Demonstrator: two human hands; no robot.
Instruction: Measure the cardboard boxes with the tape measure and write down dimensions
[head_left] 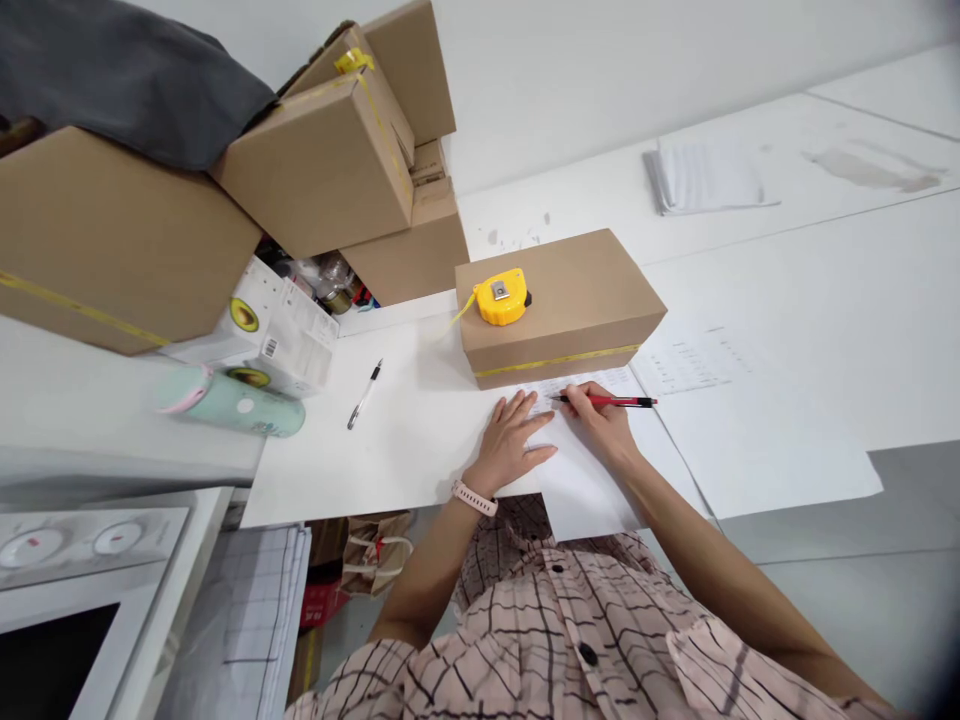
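My right hand (600, 425) is closed round a red and black pen (619, 401), its tip down at a printed sheet of paper (592, 495). Flat on the left side of that sheet lies my left hand (510, 445), fingers spread, with a pale pink band on the wrist. Just beyond both hands sits a closed brown cardboard box (577, 290), which covers the top of the sheet. On the box rests a yellow tape measure (502, 297), a short end of its tape sticking out to the left.
Left of my hands lies a black and clear pen (365, 395). A mint green bottle (240, 402) lies beside a white avocado-printed carton (300, 340). Larger cardboard boxes (322, 165) are stacked behind. More sheets (780, 440) spread to the right; a paper stack (709, 178) lies farther back.
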